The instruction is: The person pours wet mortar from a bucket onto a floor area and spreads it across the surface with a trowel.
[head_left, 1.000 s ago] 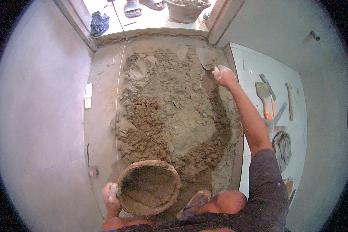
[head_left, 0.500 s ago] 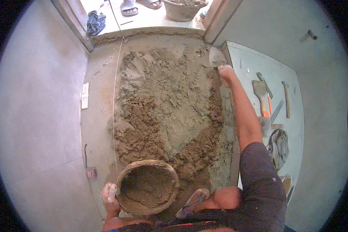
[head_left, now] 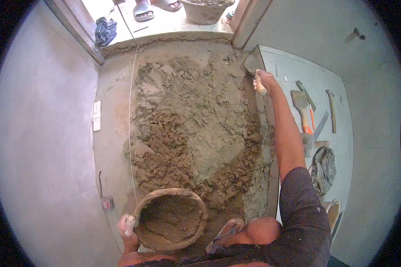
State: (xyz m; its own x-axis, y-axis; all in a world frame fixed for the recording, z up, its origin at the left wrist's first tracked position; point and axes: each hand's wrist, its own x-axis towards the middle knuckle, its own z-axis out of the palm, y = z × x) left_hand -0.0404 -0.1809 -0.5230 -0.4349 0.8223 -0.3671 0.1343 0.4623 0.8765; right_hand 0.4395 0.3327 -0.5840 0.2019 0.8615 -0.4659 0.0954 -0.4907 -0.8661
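Observation:
My right hand is closed around the wooden handle of a trowel, reaching far out to the right edge of the wet mortar. The trowel's blade is at the mortar's far right corner, beside the low white ledge. Near me, my left hand grips the left rim of a round, mortar-crusted pan, tilted with some brown mix inside. Rough grey and brown mortar covers the floor between the hands and the doorway.
A taut string runs along the mortar's left side. On the right ledge lie a brush, a hammer and a crumpled bag. Beyond the doorway are a person's sandalled feet and a mortar-filled tub.
My right wrist has turned, so the trowel's handle now shows below the fist and its blade is angled differently. My left hand keeps its grip on the pan.

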